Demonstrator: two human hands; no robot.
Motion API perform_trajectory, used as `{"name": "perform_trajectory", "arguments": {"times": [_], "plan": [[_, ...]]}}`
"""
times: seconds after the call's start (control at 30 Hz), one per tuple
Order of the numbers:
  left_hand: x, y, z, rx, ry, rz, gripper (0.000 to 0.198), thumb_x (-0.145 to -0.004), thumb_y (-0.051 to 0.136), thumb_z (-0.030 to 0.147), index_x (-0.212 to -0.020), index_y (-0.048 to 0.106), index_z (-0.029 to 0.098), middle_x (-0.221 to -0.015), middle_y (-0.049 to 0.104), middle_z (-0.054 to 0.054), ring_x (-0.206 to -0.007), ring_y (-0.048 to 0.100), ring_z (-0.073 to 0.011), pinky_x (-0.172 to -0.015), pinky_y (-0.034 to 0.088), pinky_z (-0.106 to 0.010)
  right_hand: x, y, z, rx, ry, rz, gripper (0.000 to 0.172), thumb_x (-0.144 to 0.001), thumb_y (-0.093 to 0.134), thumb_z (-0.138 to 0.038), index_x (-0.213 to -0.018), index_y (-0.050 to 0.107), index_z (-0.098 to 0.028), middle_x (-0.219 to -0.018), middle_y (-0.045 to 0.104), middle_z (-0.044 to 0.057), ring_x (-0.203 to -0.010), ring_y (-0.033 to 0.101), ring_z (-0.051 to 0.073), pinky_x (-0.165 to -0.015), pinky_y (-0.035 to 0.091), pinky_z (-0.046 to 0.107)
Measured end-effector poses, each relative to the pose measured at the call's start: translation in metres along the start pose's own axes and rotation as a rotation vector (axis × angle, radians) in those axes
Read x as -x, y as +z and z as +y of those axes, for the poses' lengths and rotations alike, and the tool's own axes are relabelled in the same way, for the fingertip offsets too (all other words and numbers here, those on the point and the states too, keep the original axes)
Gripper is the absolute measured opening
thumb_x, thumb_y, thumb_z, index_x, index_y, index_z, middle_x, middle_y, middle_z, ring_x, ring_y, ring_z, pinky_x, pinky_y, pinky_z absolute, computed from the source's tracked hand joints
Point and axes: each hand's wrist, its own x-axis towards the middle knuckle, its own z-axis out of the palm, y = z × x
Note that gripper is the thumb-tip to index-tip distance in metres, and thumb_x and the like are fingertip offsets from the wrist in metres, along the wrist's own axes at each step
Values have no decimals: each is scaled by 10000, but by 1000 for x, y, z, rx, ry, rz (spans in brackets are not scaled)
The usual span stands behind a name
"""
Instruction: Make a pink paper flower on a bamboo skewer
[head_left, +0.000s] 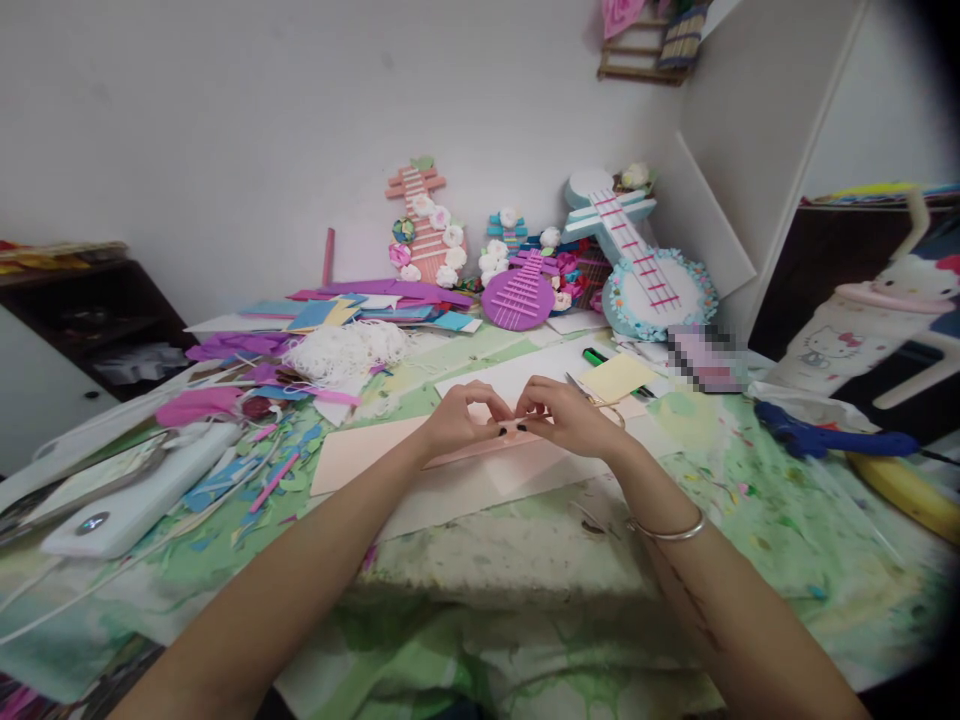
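Both hands meet over a pale pink sheet (360, 452) lying on the cloth-covered table. My left hand (471, 415) is closed, thumb and fingers pinched on a thin pinkish strip (514, 427). Close beside it, my right hand (559, 415) pinches the same strip, its fingers bent. The fingers hide most of the strip. White paper (480, 378) lies beyond the hands. Scissors (592, 396), partly hidden, lie by the right wrist near a yellow paper piece (616, 377) and a green marker (596, 357).
Paper scraps, a pile of white string (349, 350) and a white power bank (142, 500) lie left. Decorated instrument models (519, 295) stand against the wall. At right are a blue glue gun (832, 435), a banana (907, 495) and a tall cup (840, 335).
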Motion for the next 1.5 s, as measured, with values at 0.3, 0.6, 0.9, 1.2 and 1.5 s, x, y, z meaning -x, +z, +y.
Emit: {"name": "perform_trajectory", "arguments": {"times": [0.3,0.6,0.9,1.2,1.5], "plan": [[5,8,-7,285,-217,36,251,-685,704,345,-804,682,125,-802,650,-68,-752,594,-152,-681,471,-265,-3,5,5,20,66,-1,62,-751,566,-103,-786,599,-142,-794,529,29,-699,486,113,-637,356,223],[4,16,-18,435,-264,46,322,-616,759,333,-806,671,88,-771,685,-89,-682,634,-153,-667,503,-286,-3,14,19,1,64,30,35,-765,584,-169,-768,614,-151,-770,519,19,-675,472,106,-626,342,219],[3,14,-20,435,-210,68,240,-625,753,252,-780,673,88,-759,672,-82,-694,614,-131,-664,491,-254,-3,13,17,24,65,30,57,-769,588,-197,-764,618,-149,-763,516,21,-669,470,108,-623,339,222],[5,13,-11,485,-247,42,264,-621,758,270,-790,655,96,-766,665,-69,-707,623,-140,-671,502,-273,-3,12,17,-3,62,41,104,-771,591,-257,-756,615,-157,-754,510,17,-639,449,105,-603,321,230],[4,12,-11,476,-218,52,279,-629,753,266,-827,657,94,-739,644,-56,-676,600,-122,-644,489,-254,-3,10,15,-9,43,55,56,-757,596,-211,-765,621,-162,-747,502,9,-642,456,104,-591,323,223]]}}
